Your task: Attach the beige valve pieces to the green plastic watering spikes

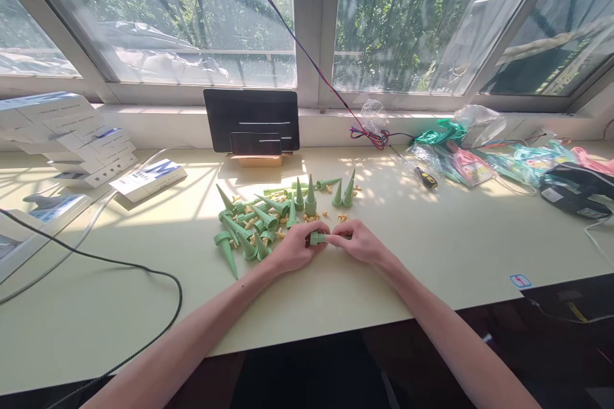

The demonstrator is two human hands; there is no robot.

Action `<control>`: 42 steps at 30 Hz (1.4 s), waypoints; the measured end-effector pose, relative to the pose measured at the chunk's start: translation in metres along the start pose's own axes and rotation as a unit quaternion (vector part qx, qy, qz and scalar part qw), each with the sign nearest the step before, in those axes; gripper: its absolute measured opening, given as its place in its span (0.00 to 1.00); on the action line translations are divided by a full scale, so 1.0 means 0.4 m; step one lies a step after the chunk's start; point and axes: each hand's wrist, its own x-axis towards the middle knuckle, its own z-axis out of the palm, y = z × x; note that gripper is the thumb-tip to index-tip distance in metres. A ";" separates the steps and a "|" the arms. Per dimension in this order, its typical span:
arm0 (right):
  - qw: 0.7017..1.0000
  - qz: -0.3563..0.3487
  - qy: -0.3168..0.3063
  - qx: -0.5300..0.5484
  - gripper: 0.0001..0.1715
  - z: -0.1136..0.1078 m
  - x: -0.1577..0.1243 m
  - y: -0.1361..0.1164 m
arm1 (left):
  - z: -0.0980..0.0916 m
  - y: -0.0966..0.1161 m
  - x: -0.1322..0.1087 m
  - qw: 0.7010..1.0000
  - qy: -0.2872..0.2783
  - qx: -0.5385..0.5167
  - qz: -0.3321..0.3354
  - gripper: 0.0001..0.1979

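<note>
My left hand (303, 247) is closed around a green plastic watering spike (317, 239), held sideways just above the table. From the right, my right hand (357, 241) pinches at the spike's narrow end; its fingers hide the tip. Beyond and left of my hands lies a loose pile of similar green spikes (266, 219), mixed with small tan plastic valves (250, 223). Several spikes stand upright, among them one just past my left hand (311, 197) and a pair behind my right hand (349, 190). A few tan pieces (342, 218) lie close to my fingers.
A tablet (252, 116) and a phone (256, 144) lean on a wooden stand at the back. White boxes (86, 134) are stacked at left, beside a black cable (158, 272). Bagged items (472, 163) and a yellow-black tool (426, 177) lie at right.
</note>
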 end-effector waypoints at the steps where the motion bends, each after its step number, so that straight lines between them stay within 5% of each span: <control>1: 1.000 0.000 0.001 0.000 0.23 0.000 0.000 0.000 | 0.000 -0.001 0.000 1.000 0.001 0.002 0.001 0.08; 42: 1.000 -0.002 -0.002 -0.013 0.22 0.002 -0.001 0.002 | 0.007 0.005 0.000 0.999 0.023 -0.007 -0.026 0.10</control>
